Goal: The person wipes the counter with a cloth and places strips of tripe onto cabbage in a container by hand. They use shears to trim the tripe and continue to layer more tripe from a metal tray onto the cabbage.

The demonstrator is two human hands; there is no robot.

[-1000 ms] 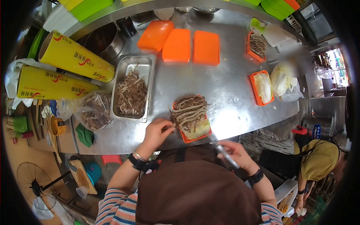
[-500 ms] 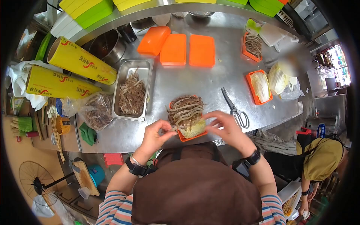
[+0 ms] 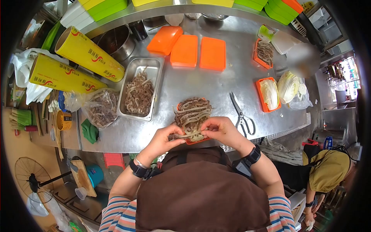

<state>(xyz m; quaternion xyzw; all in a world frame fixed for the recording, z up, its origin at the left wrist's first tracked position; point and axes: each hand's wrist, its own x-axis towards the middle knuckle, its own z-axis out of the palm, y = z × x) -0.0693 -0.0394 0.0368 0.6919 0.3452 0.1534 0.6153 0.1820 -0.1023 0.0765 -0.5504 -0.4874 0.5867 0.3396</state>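
Observation:
Between my hands, at the front of the table, an orange box [image 3: 198, 142] holds cabbage topped with rows of brown and pale meat strips [image 3: 193, 110], which look like intestine. One long strip [image 3: 191, 135] is stretched level over the box's near end. My left hand [image 3: 164, 138] pinches its left end, and my right hand [image 3: 221, 130] pinches it near the right. To the left, a steel pan [image 3: 159, 69] contains a tangled heap of similar strips [image 3: 140, 96]. Black-handled scissors [image 3: 241, 116] lie right of my right hand.
Orange boxes [image 3: 213, 54] sit upside down at the back. Right are a box of strips [image 3: 264, 53], a box of cabbage [image 3: 269, 94] and a napa cabbage [image 3: 288, 87]. Left are yellow film rolls [image 3: 91, 54] and a bag of strips [image 3: 101, 110]. A capped person [image 3: 328, 170] works at lower right.
My hands have come closer together over the box, and a strip now spans between them. The cabbage at the near end is mostly covered. The view has shifted slightly.

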